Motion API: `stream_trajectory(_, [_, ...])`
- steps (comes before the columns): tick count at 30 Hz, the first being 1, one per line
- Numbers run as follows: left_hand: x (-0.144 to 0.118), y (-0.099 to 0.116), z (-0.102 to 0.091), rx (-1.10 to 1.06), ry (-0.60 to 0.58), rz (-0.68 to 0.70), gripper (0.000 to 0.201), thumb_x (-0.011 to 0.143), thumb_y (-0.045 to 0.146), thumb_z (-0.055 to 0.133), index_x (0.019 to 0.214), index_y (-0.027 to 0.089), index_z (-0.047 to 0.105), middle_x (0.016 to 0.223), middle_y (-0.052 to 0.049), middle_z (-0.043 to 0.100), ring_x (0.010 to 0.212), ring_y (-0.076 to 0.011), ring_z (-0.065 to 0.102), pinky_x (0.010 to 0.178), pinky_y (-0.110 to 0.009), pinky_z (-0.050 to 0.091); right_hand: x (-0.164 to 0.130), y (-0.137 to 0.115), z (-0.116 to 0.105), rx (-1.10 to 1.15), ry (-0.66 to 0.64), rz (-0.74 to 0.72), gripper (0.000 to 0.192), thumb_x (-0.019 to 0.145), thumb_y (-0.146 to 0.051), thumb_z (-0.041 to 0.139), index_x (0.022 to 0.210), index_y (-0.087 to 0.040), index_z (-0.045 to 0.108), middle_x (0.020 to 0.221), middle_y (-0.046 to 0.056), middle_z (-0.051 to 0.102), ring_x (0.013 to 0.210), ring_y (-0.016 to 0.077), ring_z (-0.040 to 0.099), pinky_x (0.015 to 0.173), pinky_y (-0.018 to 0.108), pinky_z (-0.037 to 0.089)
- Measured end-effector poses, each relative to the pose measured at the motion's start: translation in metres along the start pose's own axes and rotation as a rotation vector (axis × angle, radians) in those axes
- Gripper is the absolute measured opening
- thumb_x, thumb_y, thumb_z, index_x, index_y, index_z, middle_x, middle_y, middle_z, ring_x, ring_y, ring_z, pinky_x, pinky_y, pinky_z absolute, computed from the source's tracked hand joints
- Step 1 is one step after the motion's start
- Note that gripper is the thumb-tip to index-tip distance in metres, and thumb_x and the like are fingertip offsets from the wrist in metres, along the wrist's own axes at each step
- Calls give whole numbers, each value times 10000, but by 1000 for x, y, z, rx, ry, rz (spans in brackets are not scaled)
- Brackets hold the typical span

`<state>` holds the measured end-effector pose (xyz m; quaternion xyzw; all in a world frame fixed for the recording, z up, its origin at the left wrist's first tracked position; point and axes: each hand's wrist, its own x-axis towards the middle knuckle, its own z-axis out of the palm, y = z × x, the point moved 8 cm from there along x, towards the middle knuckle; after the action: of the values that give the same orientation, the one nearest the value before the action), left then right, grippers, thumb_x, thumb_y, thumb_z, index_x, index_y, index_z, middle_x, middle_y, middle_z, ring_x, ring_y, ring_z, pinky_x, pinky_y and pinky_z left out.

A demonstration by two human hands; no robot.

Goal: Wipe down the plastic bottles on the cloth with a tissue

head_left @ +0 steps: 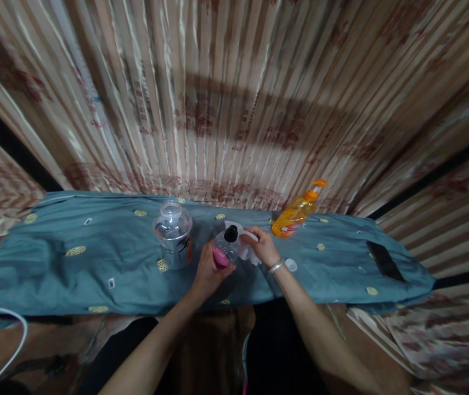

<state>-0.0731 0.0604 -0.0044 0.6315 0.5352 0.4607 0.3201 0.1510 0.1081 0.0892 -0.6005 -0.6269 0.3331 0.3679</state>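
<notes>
My left hand [210, 270] is wrapped round a clear bottle [224, 245] with a black cap and a pink label. The bottle stands tilted a little above or on the cloth; I cannot tell which. Beside it, my right hand [262, 247] pinches a white tissue [250, 253], which touches the bottle's right side and hangs down. A clear plastic cup with a domed lid [175, 237] stands to the left of my left hand. Near my right wrist a small white round cap [290, 265] lies on the cloth.
An orange pump bottle [295, 214] stands at the back right. A dark phone-like slab [384, 261] lies at the right end of the teal cloth [127, 252]. Pleated curtains [226, 109] hang right behind it. A white cable [22, 334] loops at the lower left.
</notes>
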Motion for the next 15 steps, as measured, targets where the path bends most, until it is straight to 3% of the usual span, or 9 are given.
stream_trajectory(2, [0,0,-1,-11,5,18,519,1165,508,941,1580,223,811,1588,-146,838,1414,-364,845,1215,-635,743,-2,-23,1,239,-17,-105,447,945,-720,969,942,-288,856,921,42,906,939,311,873,877,417,750])
stream_trajectory(4, [0,-1,-1,-24,11,38,525,1166,515,937,1584,224,810,1590,-146,837,1417,-365,844,1218,-638,740,-12,-46,7,359,-62,-186,482,1026,-777,880,1045,-297,914,1099,89,962,1140,355,915,1078,509,781])
stream_trajectory(6, [0,-1,0,-37,15,57,527,1169,522,934,1585,224,809,1588,-147,837,1410,-363,846,1212,-635,743,-29,-59,13,396,-81,-200,515,1139,-761,740,1190,-300,962,1315,133,986,1356,388,909,1283,585,733])
stream_trajectory(9, [1,-2,2,-59,18,82,534,1172,525,929,1596,227,806,1608,-150,831,1422,-367,843,1218,-639,741,-64,-59,18,371,-9,-182,594,1224,-699,595,1486,-300,950,1601,156,933,1591,408,840,1435,635,645])
stream_trajectory(12, [2,0,4,-86,22,101,532,1174,523,927,1599,227,806,1627,-153,826,1430,-368,841,1225,-643,739,-98,-47,19,258,104,-188,600,1225,-580,593,1674,-310,884,1733,136,874,1769,396,719,1522,641,556])
stream_trajectory(15, [2,0,3,-128,31,101,523,1178,522,923,1595,227,809,1633,-154,824,1436,-368,840,1228,-643,738,-111,-39,19,180,156,-200,611,1182,-486,686,1751,-318,832,1759,143,854,1693,399,776,1454,640,626])
